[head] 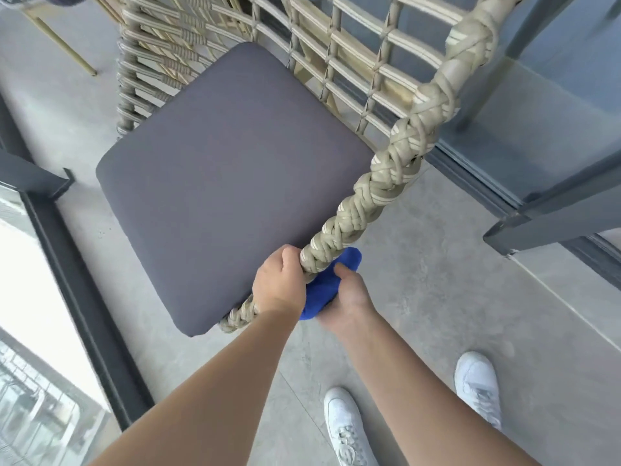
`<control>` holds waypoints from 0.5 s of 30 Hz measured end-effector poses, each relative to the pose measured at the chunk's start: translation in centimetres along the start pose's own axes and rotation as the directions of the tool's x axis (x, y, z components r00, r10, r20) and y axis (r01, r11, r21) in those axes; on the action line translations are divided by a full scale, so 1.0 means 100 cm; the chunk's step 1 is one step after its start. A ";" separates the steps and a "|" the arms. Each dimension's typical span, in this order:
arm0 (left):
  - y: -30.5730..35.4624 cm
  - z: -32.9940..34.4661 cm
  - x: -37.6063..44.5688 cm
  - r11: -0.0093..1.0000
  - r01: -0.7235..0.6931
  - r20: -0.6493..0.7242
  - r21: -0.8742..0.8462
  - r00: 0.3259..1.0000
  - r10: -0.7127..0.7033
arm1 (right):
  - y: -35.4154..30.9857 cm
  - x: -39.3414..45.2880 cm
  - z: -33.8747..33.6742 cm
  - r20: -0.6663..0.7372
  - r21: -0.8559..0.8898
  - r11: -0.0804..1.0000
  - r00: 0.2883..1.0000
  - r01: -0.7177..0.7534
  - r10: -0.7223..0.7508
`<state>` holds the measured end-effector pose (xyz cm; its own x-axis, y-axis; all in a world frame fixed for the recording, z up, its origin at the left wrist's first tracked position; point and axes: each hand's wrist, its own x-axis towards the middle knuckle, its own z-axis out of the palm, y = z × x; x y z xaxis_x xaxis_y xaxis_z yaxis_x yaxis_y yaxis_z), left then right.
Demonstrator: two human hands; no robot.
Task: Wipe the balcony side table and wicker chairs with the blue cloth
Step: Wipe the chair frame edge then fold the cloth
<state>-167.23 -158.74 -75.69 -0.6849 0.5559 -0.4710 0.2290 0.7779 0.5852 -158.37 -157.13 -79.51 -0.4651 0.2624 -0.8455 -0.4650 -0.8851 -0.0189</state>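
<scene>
1. Left hand (278, 288): grasps the braided arm of the wicker chair (366, 196) at its near end.
2. Right hand (346, 302): grips the blue cloth (327, 284), pressed beneath that arm.
3. Grey cushion (228, 183): lies on the seat.

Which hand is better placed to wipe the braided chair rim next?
Probably the right hand: it holds the blue cloth against the braided rim. The left hand only grips the rim, without cloth.

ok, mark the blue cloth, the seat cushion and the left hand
blue cloth (324, 289): head view, on the bunched middle between the two hands.
seat cushion (228, 183): head view, centre of the grey top.
left hand (279, 284): head view, back of the hand gripping the braided wicker rim.
</scene>
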 end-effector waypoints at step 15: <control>-0.010 0.006 0.002 0.999 -0.043 -0.074 0.030 0.996 0.045 | -0.038 -0.030 -0.005 0.066 0.099 0.994 0.997 -0.039 0.033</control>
<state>-167.21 -159.18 -76.76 -0.7229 0.5673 -0.3944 0.2788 0.7618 0.5847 -154.82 -154.70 -77.14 -0.5286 0.2578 -0.8088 -0.5185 -0.8525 0.0672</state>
